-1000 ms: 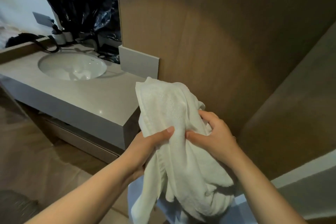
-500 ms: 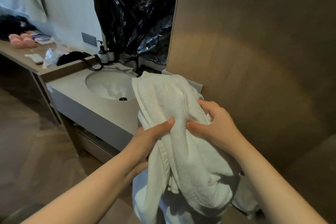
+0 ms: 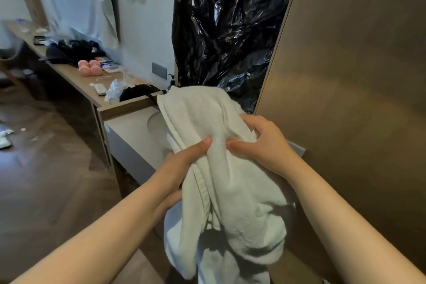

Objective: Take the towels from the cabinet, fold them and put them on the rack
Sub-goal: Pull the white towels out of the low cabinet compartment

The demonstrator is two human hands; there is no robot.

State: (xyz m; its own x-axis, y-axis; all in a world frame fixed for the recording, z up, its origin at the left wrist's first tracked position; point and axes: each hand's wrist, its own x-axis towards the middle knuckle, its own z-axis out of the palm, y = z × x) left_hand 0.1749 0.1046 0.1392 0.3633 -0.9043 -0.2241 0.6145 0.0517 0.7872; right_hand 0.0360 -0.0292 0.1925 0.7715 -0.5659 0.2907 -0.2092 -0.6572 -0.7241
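Your left hand (image 3: 184, 160) and right hand (image 3: 261, 143) still grip the white towel (image 3: 232, 193) as they did a second ago, thumbs nearly meeting across its front, fingers curled into the bunched cloth. What has changed is your heading. You have turned left, so the basin (image 3: 154, 122) that was in plain sight is now mostly hidden behind the towel, and a long desk (image 3: 76, 79) has come into view. I read that as carrying, not folding (the towel is out of the cabinet, no crease is made, and no rack shows).

The towel is thick looped terry, soft and limp, with a hemmed edge running down below your left thumb. It hangs in heavy rumpled folds in the air before you, above the corner of the pale, smooth vanity counter (image 3: 129, 132). To the right stands a matt wood-grain panel (image 3: 345, 76). Beyond is crinkled, glossy black plastic sheeting (image 3: 230, 30). Farther left, the desk carries two rounded pink things (image 3: 88, 68).
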